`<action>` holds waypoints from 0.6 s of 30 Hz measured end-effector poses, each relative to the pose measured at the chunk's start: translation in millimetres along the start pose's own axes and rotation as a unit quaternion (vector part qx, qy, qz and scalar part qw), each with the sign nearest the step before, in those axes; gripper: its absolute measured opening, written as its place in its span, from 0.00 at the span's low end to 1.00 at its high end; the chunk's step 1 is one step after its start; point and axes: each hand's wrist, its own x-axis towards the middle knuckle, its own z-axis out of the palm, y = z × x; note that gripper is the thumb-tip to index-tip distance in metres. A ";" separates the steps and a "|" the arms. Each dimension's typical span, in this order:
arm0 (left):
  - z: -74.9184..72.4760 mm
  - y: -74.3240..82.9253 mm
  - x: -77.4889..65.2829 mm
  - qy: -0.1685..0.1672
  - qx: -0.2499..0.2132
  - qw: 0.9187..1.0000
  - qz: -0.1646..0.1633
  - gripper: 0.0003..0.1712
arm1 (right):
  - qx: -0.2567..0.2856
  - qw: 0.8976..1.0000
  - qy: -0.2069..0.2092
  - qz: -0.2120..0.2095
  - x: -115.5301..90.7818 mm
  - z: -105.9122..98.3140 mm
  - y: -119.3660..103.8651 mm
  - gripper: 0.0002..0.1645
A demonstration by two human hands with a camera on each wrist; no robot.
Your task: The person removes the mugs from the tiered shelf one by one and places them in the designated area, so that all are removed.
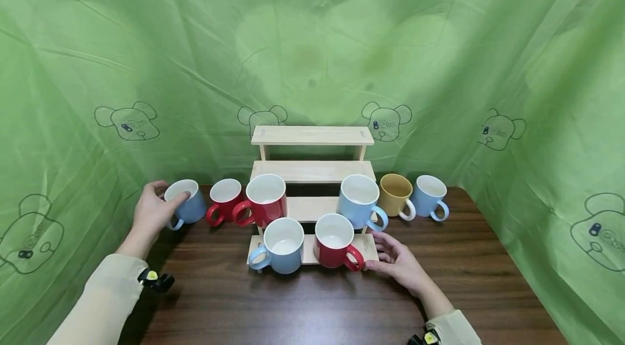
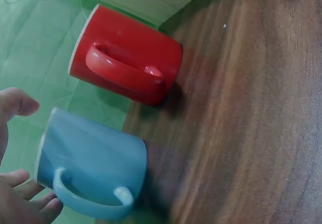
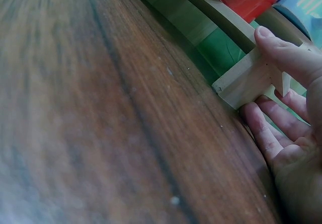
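Your left hand (image 1: 152,213) spreads around the rim of the far-left blue mug (image 1: 194,209), thumb and fingers well apart, with no firm hold showing; your right hand (image 1: 401,268) grips the lower right end of the rack (image 1: 312,171). You seem to be at the grasp or the release of that mug; which one can't be told. Lifting it would call for closing on the rim and clearing the red mug (image 1: 230,207) beside it. Yours stands upright on the counter (image 1: 312,312), smooth light blue outside, white inside, handle toward you.
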 end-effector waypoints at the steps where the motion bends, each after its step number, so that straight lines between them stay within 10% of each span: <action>1: -2.0 2.4 -0.6 0.005 0.004 1.000 0.003 0.54 | -0.003 1.000 -0.002 -0.003 -0.1 -0.1 0.6 0.48; 18: -18.7 43.0 -17.3 0.065 -0.053 0.996 0.043 0.45 | 0.003 1.000 -0.008 -0.026 -1.8 0.8 0.9 0.47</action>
